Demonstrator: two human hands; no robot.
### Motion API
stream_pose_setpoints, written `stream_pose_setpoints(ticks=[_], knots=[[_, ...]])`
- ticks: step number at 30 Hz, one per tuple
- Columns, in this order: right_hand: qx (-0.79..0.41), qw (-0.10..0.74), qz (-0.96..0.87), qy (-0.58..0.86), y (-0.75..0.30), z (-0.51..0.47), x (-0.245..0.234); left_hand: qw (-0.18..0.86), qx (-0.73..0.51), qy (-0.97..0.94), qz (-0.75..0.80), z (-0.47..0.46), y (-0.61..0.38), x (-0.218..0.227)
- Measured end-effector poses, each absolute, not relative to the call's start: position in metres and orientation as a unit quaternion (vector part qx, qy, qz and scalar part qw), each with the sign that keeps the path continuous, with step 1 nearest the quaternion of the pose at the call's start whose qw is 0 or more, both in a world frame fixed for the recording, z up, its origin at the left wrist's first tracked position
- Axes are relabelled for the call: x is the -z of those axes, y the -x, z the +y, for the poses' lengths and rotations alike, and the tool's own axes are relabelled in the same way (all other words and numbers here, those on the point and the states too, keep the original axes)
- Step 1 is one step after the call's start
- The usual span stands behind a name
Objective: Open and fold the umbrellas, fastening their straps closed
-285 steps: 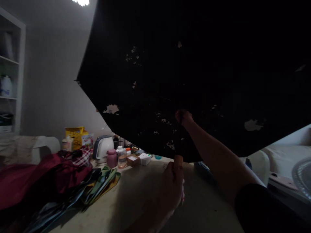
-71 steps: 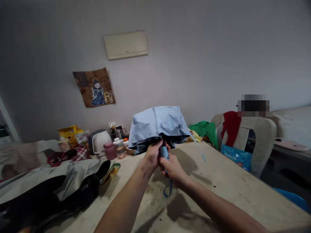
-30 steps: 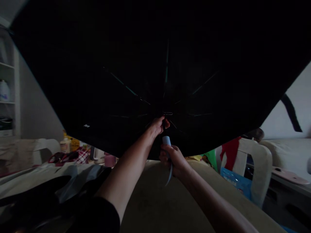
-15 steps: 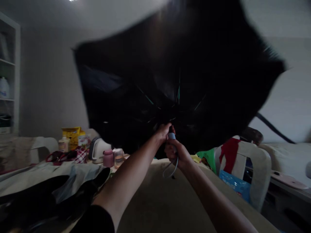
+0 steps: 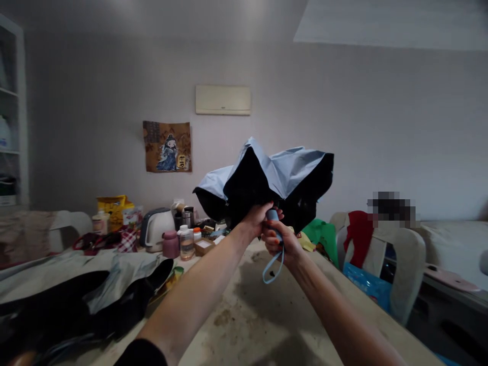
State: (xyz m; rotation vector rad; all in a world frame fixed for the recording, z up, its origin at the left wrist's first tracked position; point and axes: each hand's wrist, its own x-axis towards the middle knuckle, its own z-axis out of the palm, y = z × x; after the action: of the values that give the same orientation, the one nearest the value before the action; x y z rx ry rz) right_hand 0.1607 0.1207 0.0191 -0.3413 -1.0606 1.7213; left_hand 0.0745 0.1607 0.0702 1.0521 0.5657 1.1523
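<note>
A light-blue umbrella with a black lining is held out in front of me over the table, its canopy folded partway and hanging in loose, slack panels. My right hand is wrapped round its blue handle, and a pale blue wrist strap dangles below in a loop. Higher up, my left hand is closed at the top of the handle, just under the canopy. The black lining behind hides the shaft and most ribs.
The beige table has dark stains. Along its left stand a white kettle, a pink jar, a clear bottle and a small box. Black-and-white fabric lies near left. White chairs and a blue packet are at right.
The canopy was spread wide and blocked most of the wall; now it has collapsed to a small, half-folded shape. Both hands stay at the handle.
</note>
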Motion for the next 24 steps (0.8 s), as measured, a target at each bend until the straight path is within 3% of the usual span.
stream_pose_setpoints(ticks=[5,10,13,18,24], knots=[[-0.692,0.511,-0.482,0.166,-0.153,0.113,0.016,0.697,-0.482,-0.49,0.204,0.156,-0.061,-0.029],[-0.534,0.534,-0.587,0.294,-0.139,0.113,0.048,0.49,-0.59,-0.581,0.273,0.149,-0.045,0.005],[-0.448,0.557,-0.598,0.362,-0.127,0.112,0.056,0.442,-0.599,-0.602,0.288,0.144,-0.032,0.014],[-0.48,0.578,-0.575,0.323,-0.109,0.103,0.046,0.517,-0.612,-0.541,0.254,0.142,-0.026,0.005],[-0.538,0.601,-0.505,0.308,-0.098,0.103,0.015,0.593,-0.631,-0.427,0.261,0.163,-0.037,-0.045]])
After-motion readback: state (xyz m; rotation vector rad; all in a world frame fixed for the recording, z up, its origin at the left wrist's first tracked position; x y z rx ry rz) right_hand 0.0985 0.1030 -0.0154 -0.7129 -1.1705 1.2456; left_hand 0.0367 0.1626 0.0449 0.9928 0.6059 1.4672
